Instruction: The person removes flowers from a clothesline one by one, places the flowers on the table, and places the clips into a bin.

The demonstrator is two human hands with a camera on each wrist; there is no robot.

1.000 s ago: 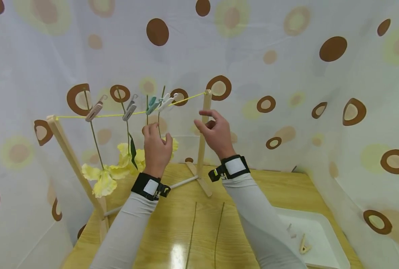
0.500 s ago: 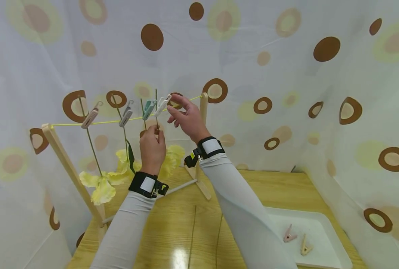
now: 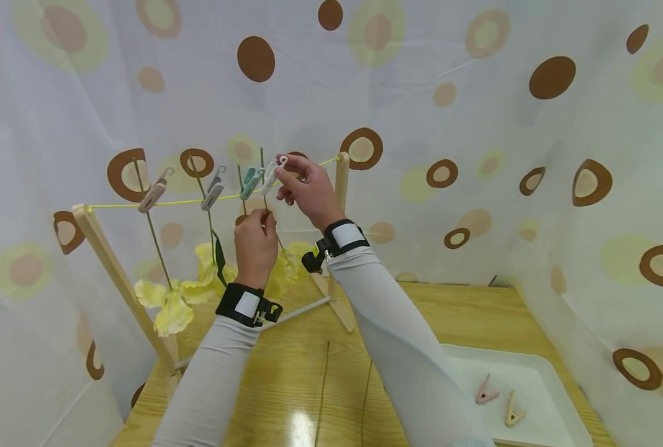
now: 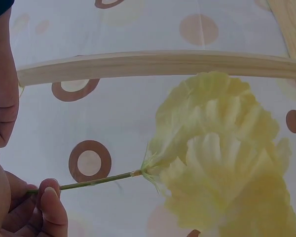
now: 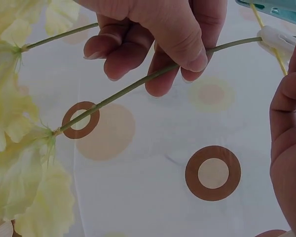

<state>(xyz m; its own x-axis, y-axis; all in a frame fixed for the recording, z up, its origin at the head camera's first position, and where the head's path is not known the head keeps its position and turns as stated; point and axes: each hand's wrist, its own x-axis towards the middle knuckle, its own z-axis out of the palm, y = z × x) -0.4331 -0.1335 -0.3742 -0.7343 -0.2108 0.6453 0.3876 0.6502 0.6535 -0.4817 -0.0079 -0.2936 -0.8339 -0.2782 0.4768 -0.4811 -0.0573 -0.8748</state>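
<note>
In the head view my left hand point(image 3: 254, 248) is just below a yellow string point(image 3: 180, 202). The left wrist view has its thumb and finger pinching the green stem of a yellow artificial flower point(image 4: 222, 163), whose bloom hangs downward. My right hand point(image 3: 311, 192) pinches a white clothespin point(image 3: 270, 178) by its upper end. That clothespin sits at the string, and the held stem point(image 5: 133, 89) runs up to it. Left of it a teal clothespin point(image 3: 250, 184), a grey clothespin point(image 3: 213, 194) and a pinkish clothespin point(image 3: 153, 195) clip other flower stems to the string.
The string stretches between a left wooden post point(image 3: 116, 273) and a right wooden post point(image 3: 341, 177). A white tray point(image 3: 538, 372) on the wooden table point(image 3: 449, 310) holds a pink clothespin point(image 3: 485, 392) and a beige clothespin point(image 3: 512, 413). A patterned curtain point(image 3: 421, 37) surrounds the table.
My right hand has moved left from near the right post, apart from everything, and now grips the white clothespin. My left hand's fingers have drawn together on the flower's stem.
</note>
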